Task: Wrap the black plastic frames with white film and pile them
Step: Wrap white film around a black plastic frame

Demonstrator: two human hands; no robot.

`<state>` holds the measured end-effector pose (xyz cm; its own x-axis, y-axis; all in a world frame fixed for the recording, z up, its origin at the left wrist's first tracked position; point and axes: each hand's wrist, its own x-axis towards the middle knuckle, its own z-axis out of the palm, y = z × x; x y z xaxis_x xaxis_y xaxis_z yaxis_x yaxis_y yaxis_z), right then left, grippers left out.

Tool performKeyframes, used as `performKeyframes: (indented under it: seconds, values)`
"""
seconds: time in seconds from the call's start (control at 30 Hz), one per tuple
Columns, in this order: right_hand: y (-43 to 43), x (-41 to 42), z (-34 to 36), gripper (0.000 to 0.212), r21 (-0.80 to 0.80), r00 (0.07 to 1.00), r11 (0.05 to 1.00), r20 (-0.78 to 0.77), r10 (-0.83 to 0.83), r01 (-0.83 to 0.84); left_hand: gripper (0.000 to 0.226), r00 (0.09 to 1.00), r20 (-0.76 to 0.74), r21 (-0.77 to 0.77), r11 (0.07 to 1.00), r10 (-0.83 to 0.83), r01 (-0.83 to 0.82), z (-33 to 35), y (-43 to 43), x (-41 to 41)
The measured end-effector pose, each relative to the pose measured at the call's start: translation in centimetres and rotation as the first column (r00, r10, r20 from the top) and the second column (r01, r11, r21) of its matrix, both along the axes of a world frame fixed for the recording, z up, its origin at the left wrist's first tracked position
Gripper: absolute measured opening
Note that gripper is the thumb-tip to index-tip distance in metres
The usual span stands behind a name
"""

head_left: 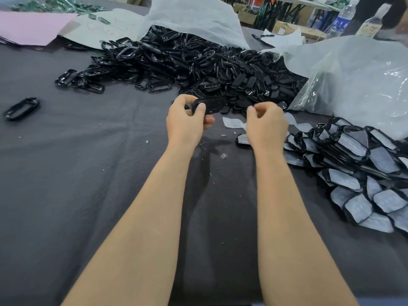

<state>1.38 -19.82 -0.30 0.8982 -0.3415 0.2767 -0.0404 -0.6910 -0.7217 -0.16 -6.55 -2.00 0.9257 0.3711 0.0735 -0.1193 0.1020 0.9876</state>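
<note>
The left hand (pixel 187 120) grips 1 black frame (pixel 209 104). The right hand (pixel 266 123) is curled, but I cannot tell whether it holds anything. It is best to steady the frame and centre white film (pixel 231 122) over it.

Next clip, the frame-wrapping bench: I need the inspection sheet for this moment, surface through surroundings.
Surface: dark grey cloth over the table, creased, flecked with white film scraps.
Job's things: loose heap of bare black frames at the back; wrapped frames piled at right; white film pieces beside the right hand.
Clutter: one stray frame far left; pink sheet; clear plastic bags.
Grippers: left hand grips one black frame; right hand has curled fingers, contents unclear.
Cables: nothing seen.
Surroundings: water bottles, cardboard boxes, another person at top right.
</note>
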Motion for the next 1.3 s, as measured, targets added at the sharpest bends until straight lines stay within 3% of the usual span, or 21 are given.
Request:
performKeyframes:
  seconds: [0.1,0.17,0.27,0.4,0.53,0.63,0.7,0.77,0.87,0.93,1.0,1.17,1.3]
  values:
    - [-1.1,0.2,-0.1,0.037,-0.189,0.944,0.982,-0.326,-0.047,-0.016,0.019,0.999,-0.008,-0.037,0.998,0.05,-0.051,-0.1,0.2,0.1]
    - [-1.1,0.2,-0.1,0.037,-0.225,0.907,0.972,-0.419,-0.039,-0.062,0.021,0.999,-0.008,-0.042,0.998,0.054,-0.054,0.0,0.1,0.2]
    - [-1.1,0.2,-0.2,0.025,-0.195,0.936,0.98,-0.35,-0.038,-0.033,0.021,0.999,-0.017,-0.042,0.998,0.049,-0.05,0.0,0.1,0.2]
    - [-0.9,0.3,-0.5,0.034,-0.214,0.94,0.977,-0.332,-0.084,0.012,0.017,0.999,-0.025,-0.05,0.998,0.043,-0.044,0.1,0.0,0.1]
    - [-0.7,0.6,-0.7,0.027,-0.202,0.932,0.979,-0.347,-0.105,0.034,0.018,0.999,-0.028,-0.05,0.998,0.039,-0.041,0.1,0.0,0.1]
    - [-0.6,0.3,-0.8,0.016,-0.168,0.982,0.985,-0.177,-0.071,0.041,0.013,0.999,-0.034,-0.048,0.998,0.033,-0.034,0.1,0.0,0.1]
    - [-0.5,0.0,-0.5,0.012,-0.054,1.0,0.999,0.01,0.001,0.0,0.011,0.999,-0.038,-0.051,0.998,0.03,-0.032,0.1,0.0,0.1]
    - [-0.2,-0.2,-0.1,0.011,0.181,0.99,0.977,0.108,0.096,-0.114,0.011,0.999,-0.04,-0.053,0.998,0.028,-0.03,0.0,0.0,0.2]
    - [0.6,-0.3,0.4,0.013,0.593,0.965,0.764,0.104,0.24,-0.254,0.013,0.999,-0.031,-0.048,0.998,0.033,-0.035,0.0,-0.1,0.2]
    - [1.1,-0.3,0.5,0.013,0.733,0.943,0.617,0.1,0.318,-0.286,0.015,0.999,-0.024,-0.051,0.998,0.037,-0.038,0.0,-0.1,0.2]
    - [1.3,-0.3,0.5,0.018,0.763,0.925,0.571,0.093,0.369,-0.304,0.017,0.999,-0.019,-0.05,0.998,0.041,-0.042,0.0,-0.1,0.2]
    - [1.6,-0.6,0.5,0.012,0.772,0.943,0.578,0.081,0.322,-0.264,0.012,0.999,-0.026,-0.055,0.998,0.039,-0.041,0.1,-0.1,0.1]
    - [1.5,-0.8,0.9,0.013,0.838,0.931,0.462,0.137,0.337,-0.291,0.007,0.999,-0.026,-0.055,0.998,0.035,-0.036,0.1,-0.1,0.1]
